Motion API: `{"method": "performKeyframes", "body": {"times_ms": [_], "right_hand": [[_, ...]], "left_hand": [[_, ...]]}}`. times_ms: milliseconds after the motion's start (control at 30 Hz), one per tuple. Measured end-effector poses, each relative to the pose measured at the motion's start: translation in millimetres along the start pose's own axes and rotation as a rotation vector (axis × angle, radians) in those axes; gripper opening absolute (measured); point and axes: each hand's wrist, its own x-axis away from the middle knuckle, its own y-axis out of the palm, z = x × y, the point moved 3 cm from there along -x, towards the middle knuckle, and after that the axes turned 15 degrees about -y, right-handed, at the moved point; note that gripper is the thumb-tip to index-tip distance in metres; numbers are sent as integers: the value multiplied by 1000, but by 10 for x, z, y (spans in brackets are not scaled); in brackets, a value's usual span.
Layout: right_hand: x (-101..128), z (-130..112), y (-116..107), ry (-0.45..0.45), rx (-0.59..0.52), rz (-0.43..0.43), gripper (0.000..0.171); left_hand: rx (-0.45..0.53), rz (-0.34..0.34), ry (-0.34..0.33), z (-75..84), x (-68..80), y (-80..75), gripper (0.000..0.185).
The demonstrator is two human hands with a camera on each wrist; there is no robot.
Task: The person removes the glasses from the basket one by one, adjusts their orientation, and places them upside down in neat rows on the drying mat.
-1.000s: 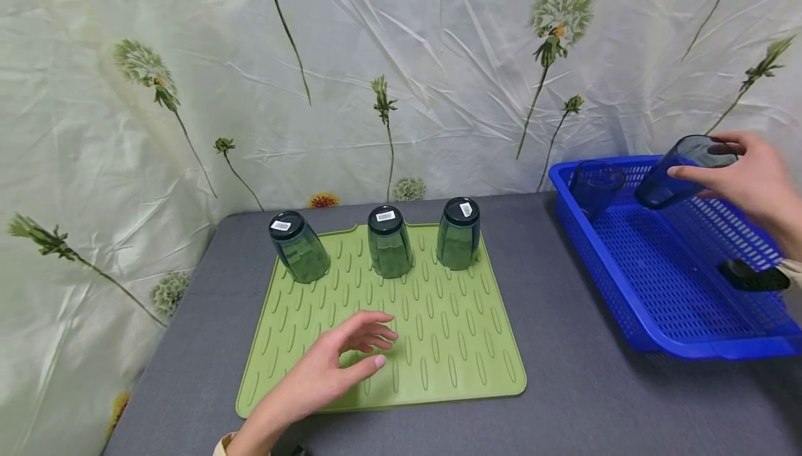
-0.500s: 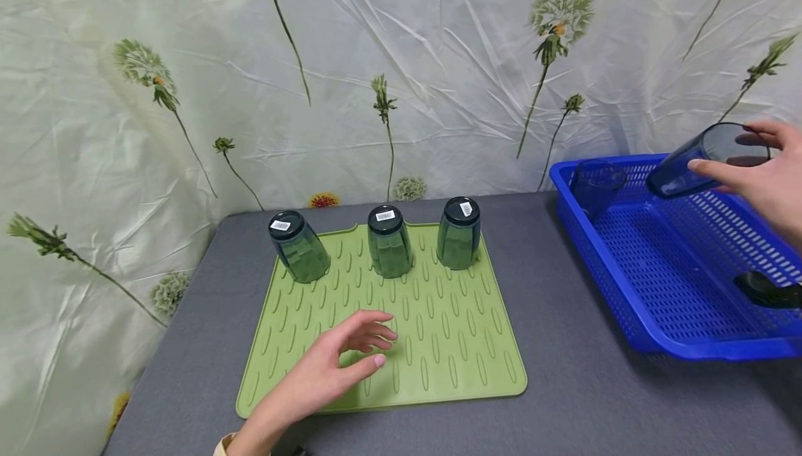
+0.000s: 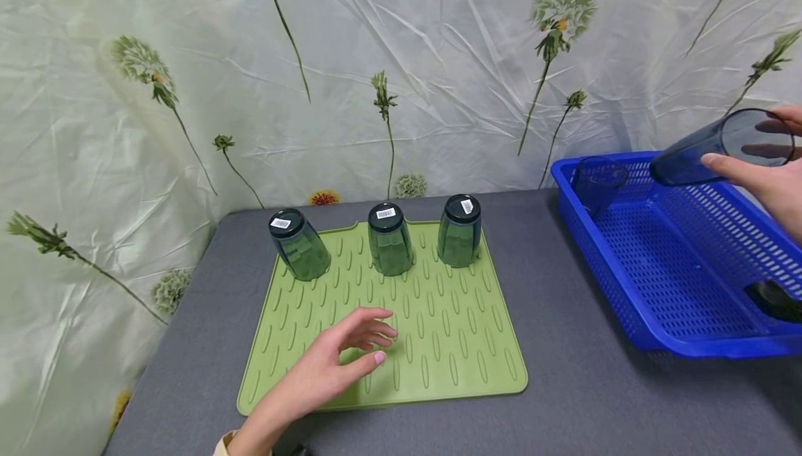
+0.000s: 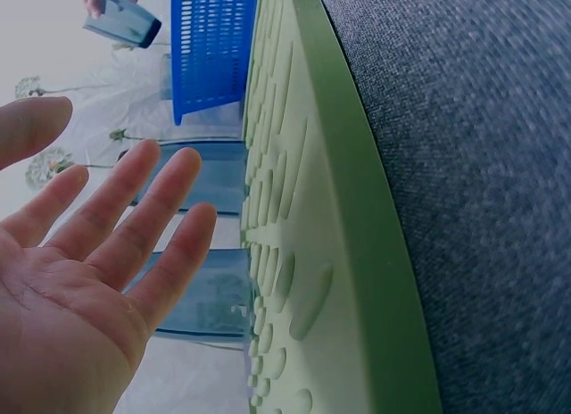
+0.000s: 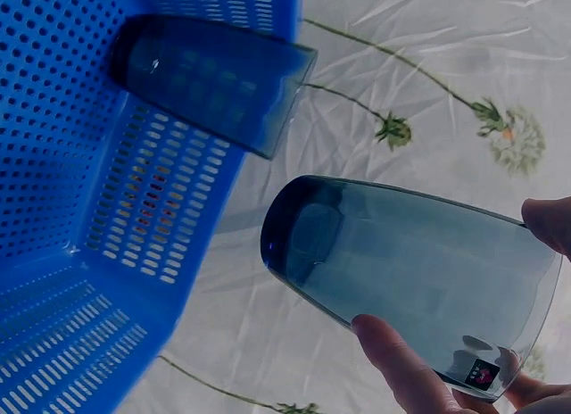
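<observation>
My right hand (image 3: 767, 181) grips a blue-tinted drinking glass (image 3: 695, 151) near its rim, tilted above the blue basket's back edge. In the right wrist view, this glass (image 5: 410, 262) shows a small dark label near its rim. A second glass (image 3: 598, 184) leans inside the basket (image 3: 654, 344) at its back left corner. My left hand (image 3: 338, 358) hovers over the green drying mat (image 3: 438, 372), its fingers spread and holding nothing. On the mat's back part stand three upside-down glasses: a left one (image 3: 299, 247), a middle one (image 3: 390, 241) and a right one (image 3: 459, 233).
The mat lies on a grey cloth-covered table (image 3: 188, 372), with the basket at the right. A floral curtain (image 3: 351, 136) hangs behind the table. A black object (image 3: 773, 299) appears at the right, over the basket, partly cut off by the frame.
My right hand has moved right and slightly up, carrying the glass, which has tilted closer to horizontal. The left hand and the three glasses on the mat have stayed in place.
</observation>
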Motion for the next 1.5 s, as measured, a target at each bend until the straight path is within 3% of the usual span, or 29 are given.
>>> {"method": "performKeyframes", "body": {"times_ms": [267, 667, 833, 933, 1067, 1167, 1500], "right_hand": [[94, -189, -21, -28, 3, -29, 69], [234, -405, -3, -193, -113, 12, 67], [278, -467, 7, -195, -197, 13, 69], [328, -487, 15, -173, -352, 19, 70], [423, -521, 48, -172, -646, 18, 66], [489, -559, 72, -175, -784, 22, 66], [711, -767, 172, -219, -888, 2, 69]], "left_hand": [[10, 9, 11, 7, -3, -8, 46], [43, 40, 17, 2, -14, -24, 43], [43, 48, 3, -2, -22, -33, 43], [39, 52, 2, -4, -26, -36, 43], [34, 60, 1, -4, -32, -41, 44], [33, 66, 12, 2, -38, -47, 44], [11, 112, -2, 40, -32, -87, 47]]}}
